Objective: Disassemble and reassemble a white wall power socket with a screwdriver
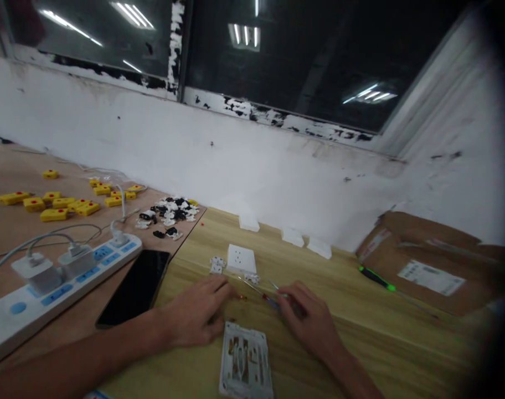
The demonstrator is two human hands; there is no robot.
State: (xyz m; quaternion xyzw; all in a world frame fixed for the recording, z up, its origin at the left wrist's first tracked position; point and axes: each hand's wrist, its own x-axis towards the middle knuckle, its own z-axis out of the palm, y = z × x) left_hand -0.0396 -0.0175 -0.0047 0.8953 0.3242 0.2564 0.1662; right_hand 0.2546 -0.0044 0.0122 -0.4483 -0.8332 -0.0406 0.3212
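Note:
Near the middle of the wooden table [360, 338], my left hand [198, 310] has its fingers curled down close to a small brass-coloured piece [242, 297]; what its fingertips hold, if anything, is too small to make out. My right hand [304, 316] is wrapped round a slim screwdriver [271, 301]. Between and below the hands lies an opened white socket housing [246, 360] with metal strips inside. Behind them rest a white socket panel [241, 259] and small white parts [217, 265].
A black phone [134, 288] and a power strip [82, 277] with plugs lie left. Beyond are yellow blocks [65, 203] and black-and-white pieces [173, 211]. White covers [292, 236] sit by the wall. A green-black screwdriver [377, 278] leans near a cardboard box [427, 260] at right.

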